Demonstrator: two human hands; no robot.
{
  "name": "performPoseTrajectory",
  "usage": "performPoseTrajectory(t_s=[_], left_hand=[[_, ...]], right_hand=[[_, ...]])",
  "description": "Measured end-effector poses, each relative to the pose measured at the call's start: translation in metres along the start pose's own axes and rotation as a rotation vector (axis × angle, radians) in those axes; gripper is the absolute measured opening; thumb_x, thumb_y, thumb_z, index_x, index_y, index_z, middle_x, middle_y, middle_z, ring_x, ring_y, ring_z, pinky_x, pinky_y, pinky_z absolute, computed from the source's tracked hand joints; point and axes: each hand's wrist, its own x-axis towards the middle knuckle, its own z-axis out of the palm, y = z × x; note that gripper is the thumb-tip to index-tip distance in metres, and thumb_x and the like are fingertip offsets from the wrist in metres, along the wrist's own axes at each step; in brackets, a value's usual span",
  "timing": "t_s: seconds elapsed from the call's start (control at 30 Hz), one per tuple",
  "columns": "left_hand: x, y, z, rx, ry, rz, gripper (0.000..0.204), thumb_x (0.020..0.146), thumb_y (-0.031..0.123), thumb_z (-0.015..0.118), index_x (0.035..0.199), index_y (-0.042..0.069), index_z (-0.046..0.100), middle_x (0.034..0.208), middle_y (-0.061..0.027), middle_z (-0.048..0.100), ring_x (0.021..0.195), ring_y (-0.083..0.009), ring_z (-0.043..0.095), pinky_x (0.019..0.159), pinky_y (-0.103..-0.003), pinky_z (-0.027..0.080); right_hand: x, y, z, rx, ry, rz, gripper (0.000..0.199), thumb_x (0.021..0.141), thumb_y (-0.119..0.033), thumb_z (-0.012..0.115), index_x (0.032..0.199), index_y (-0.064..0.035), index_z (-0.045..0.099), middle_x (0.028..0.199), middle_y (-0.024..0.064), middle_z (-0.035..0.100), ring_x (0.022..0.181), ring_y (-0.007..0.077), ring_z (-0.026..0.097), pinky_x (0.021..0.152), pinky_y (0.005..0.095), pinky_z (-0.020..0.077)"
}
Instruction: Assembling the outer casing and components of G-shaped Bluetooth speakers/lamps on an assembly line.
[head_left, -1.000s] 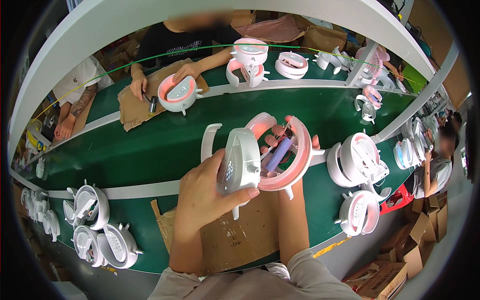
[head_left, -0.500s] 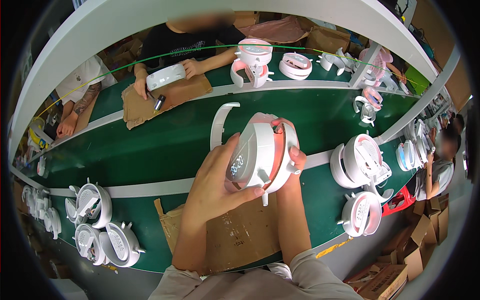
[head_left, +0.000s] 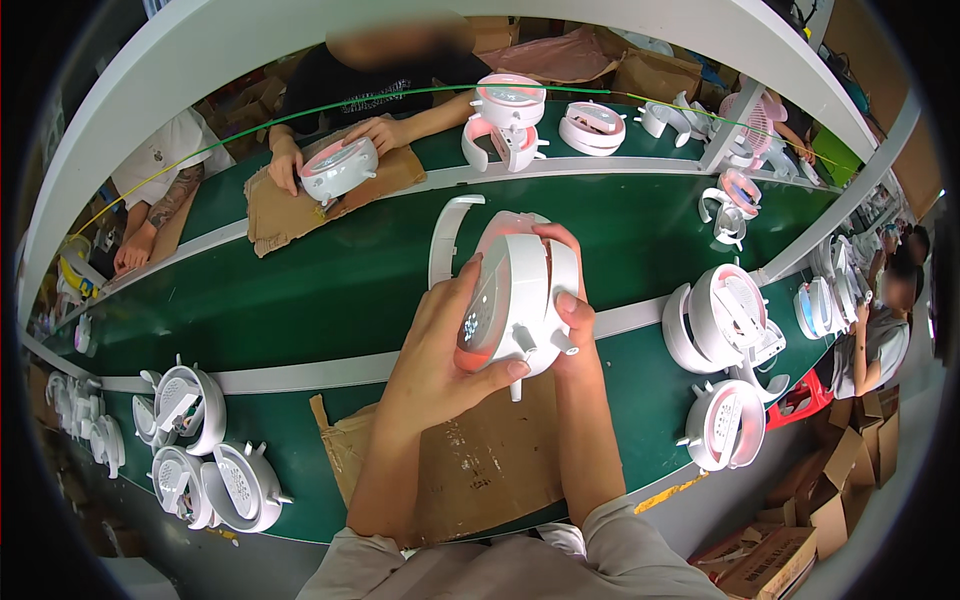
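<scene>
Between my two hands is a round white and pink digital clock (head_left: 522, 290) with lit digits on its face and small peg-like feet. My left hand (head_left: 430, 345) grips its face side, with the thumb under the lower rim. My right hand (head_left: 572, 310) is wrapped round the back shell, fingers over the top edge and thumb on the side. A narrow gap shows between front and back shells near the top. A curved white arm (head_left: 450, 240) sticks up beyond my left fingers; its joint is hidden. Below the clock lies a brown cardboard sheet (head_left: 490, 455) on the green bench.
Several white round housings (head_left: 245, 487) sit at the left, and more housings (head_left: 722, 315) at the right. Across the green belt (head_left: 300, 310), a co-worker handles a similar clock (head_left: 340, 170) on cardboard. A white frame (head_left: 200, 60) arches overhead. Cardboard boxes (head_left: 760, 565) lie at lower right.
The gap between the clock's shells has narrowed, and the clock has turned slightly in my hands. My right thumb has shifted lower and inward. The co-worker has turned their clock over.
</scene>
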Motion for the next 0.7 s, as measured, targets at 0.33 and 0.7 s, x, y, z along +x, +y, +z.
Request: performPoseTrajectory(t_s=[0.33, 0.7], left_hand=[[0.006, 0.022, -0.004, 0.183, 0.010, 0.315, 0.088, 0.058, 0.019, 0.083, 0.135, 0.006, 0.041, 0.131, -0.0163, 0.040, 0.117, -0.0354, 0.041, 0.095, -0.041, 0.037], [-0.011, 0.050, -0.010, 0.370, 0.180, 0.494, 0.066, 0.052, 0.008, 0.081, 0.115, 0.010, 0.060, 0.117, -0.0175, 0.055, 0.104, -0.0373, 0.055, 0.086, -0.045, 0.049]], right_hand=[[-0.004, -0.025, -0.002, 0.045, -0.192, -0.126, 0.082, 0.045, -0.018, 0.084, 0.116, -0.0046, 0.044, 0.113, 0.0161, 0.052, 0.119, 0.0331, 0.044, 0.099, 0.0453, 0.0372], [-0.025, -0.046, 0.014, 0.200, -0.425, -0.362, 0.070, 0.044, -0.020, 0.091, 0.100, -0.0091, 0.051, 0.110, 0.0195, 0.051, 0.115, 0.0330, 0.042, 0.094, 0.0462, 0.0385]])
